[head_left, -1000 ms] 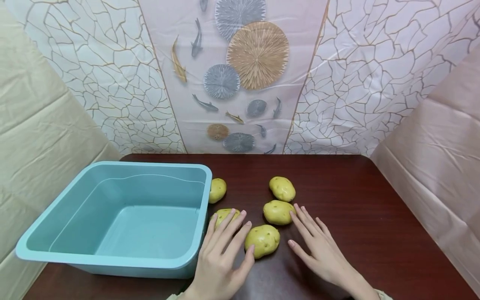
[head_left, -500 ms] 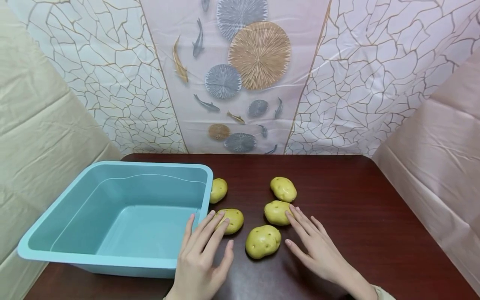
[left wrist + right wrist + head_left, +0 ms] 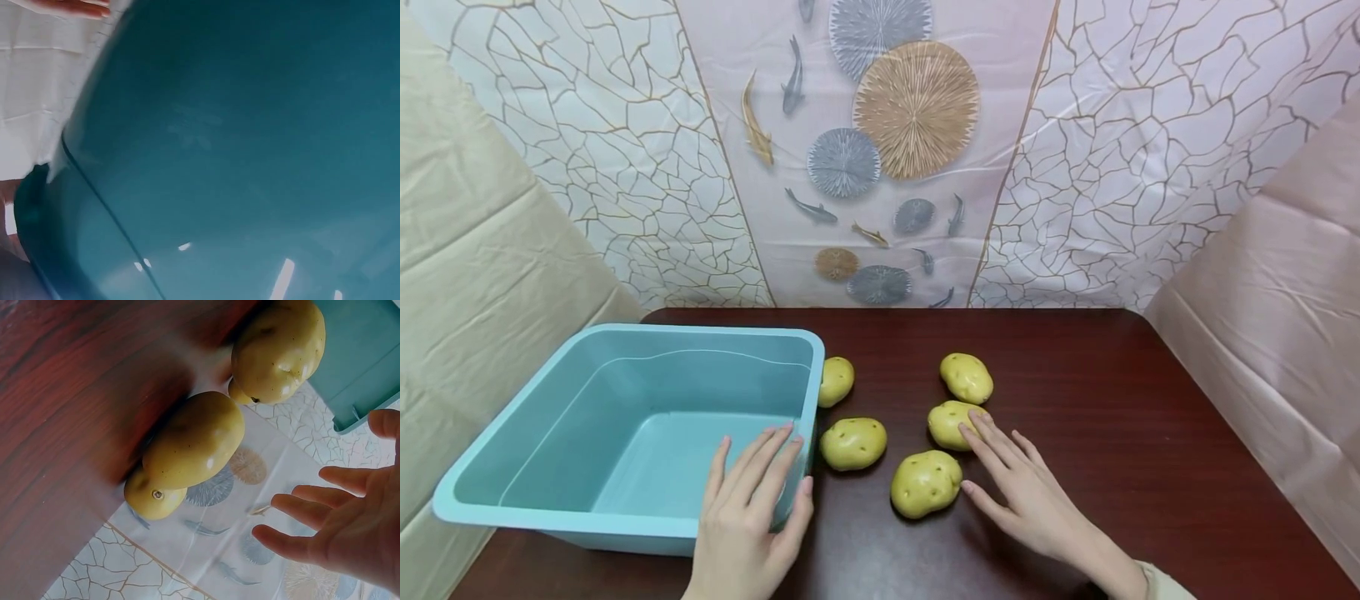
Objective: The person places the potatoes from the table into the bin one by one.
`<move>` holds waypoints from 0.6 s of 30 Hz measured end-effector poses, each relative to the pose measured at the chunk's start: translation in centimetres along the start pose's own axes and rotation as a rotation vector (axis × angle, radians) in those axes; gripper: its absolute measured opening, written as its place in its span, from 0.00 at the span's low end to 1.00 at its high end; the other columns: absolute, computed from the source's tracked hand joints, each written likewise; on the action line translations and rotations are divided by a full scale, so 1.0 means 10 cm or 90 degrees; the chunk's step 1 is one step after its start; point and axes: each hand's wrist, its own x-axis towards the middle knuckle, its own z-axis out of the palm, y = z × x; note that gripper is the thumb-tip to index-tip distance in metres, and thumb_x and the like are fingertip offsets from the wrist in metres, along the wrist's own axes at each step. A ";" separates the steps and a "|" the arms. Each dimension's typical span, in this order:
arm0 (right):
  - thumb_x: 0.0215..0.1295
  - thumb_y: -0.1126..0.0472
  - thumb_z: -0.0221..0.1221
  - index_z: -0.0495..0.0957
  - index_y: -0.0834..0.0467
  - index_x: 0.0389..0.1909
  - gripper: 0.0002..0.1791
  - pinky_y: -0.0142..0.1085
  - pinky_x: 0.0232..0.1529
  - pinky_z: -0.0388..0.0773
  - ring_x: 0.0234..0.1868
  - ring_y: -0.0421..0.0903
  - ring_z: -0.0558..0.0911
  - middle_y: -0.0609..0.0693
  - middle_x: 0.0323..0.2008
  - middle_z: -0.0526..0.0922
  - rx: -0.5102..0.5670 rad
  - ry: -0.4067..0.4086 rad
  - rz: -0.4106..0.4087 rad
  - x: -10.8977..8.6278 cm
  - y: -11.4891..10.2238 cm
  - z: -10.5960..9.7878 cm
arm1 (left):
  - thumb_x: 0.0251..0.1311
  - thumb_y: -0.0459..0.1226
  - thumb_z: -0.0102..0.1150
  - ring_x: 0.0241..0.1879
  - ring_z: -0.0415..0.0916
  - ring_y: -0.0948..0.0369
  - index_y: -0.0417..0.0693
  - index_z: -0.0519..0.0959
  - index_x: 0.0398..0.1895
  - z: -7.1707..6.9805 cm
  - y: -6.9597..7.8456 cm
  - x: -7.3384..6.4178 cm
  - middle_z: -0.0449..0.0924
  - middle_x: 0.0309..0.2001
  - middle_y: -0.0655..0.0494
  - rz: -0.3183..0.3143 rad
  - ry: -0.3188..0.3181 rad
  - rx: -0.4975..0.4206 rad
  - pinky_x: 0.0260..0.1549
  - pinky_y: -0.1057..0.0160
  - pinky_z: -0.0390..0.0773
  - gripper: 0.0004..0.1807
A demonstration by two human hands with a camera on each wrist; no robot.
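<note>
Fingers spread, my left hand [image 3: 745, 512] is over the near right corner of the blue plastic basin [image 3: 625, 523], its fingers overlapping the rim and holding nothing. My right hand [image 3: 1030, 500] hovers on the right of the potatoes with straight fingers. In the head view its fingertips overlap the middle potato [image 3: 951, 425], while the thumb tip is beside the nearest potato [image 3: 927, 483]. The right wrist view shows this hand apart from the potatoes [image 3: 194, 440]. Another potato [image 3: 853, 443] lies by the basin's right side.
A far potato [image 3: 966, 377] lies behind the middle one. One more potato [image 3: 837, 381] is partly hidden by the basin's rim. All lie on a dark reddish wooden table [image 3: 1150, 467], with patterned cloth [image 3: 917, 108] hanging behind it.
My left hand has moved left, from over the potato beside the basin to the basin's near right corner. My right hand has shifted slightly left. The potatoes stay in place.
</note>
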 end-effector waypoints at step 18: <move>0.55 0.50 0.58 0.60 0.54 0.64 0.35 0.47 0.58 0.56 0.64 0.51 0.65 0.53 0.65 0.62 -0.004 0.002 -0.021 0.07 -0.01 0.07 | 0.50 0.39 0.55 0.49 0.72 0.46 0.40 0.78 0.46 -0.34 -0.39 -0.12 0.78 0.48 0.42 -0.164 -0.095 0.093 0.59 0.39 0.54 0.19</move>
